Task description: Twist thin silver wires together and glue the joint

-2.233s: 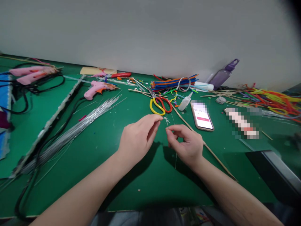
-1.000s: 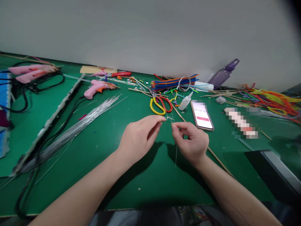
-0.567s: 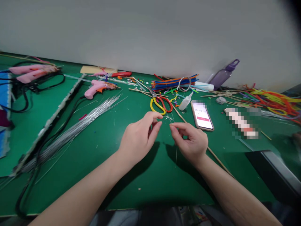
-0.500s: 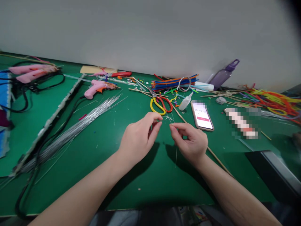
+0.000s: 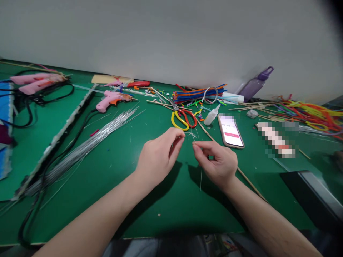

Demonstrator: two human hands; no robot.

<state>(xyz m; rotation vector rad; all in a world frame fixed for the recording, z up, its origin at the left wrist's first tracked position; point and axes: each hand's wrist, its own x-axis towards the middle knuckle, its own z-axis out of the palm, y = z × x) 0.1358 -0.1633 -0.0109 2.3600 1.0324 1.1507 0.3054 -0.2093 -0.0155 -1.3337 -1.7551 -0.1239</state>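
The fingers of the right hand (image 5: 216,160) are what I watch first: thumb and forefinger are pinched on a piece of fine wire (image 5: 192,135), which rises from their tips into a small, spiky tangle. That tangle sits in the gap between the two sets of fingertips, just above the right ones. On the left hand (image 5: 158,157), thumb and forefinger are brought close at the tips, right beside the tangle; a thin strand reaches toward them, but from here I can't tell whether they grip it. A long thin strand (image 5: 200,178) shows below the right fingers, and I can't make out where its upper end goes. Just beyond the fingertips I have the scissors (image 5: 175,108), yellow and red handles toward me, and past the right fingers a white squeeze bottle (image 5: 211,117) and a lit phone (image 5: 230,132). A wooden stick (image 5: 249,182) passes behind the right hand. Well to the left of the left fingers lies a bundle of silver wires (image 5: 99,138), with a pink glue gun (image 5: 108,101) beyond it on the green table (image 5: 150,217).
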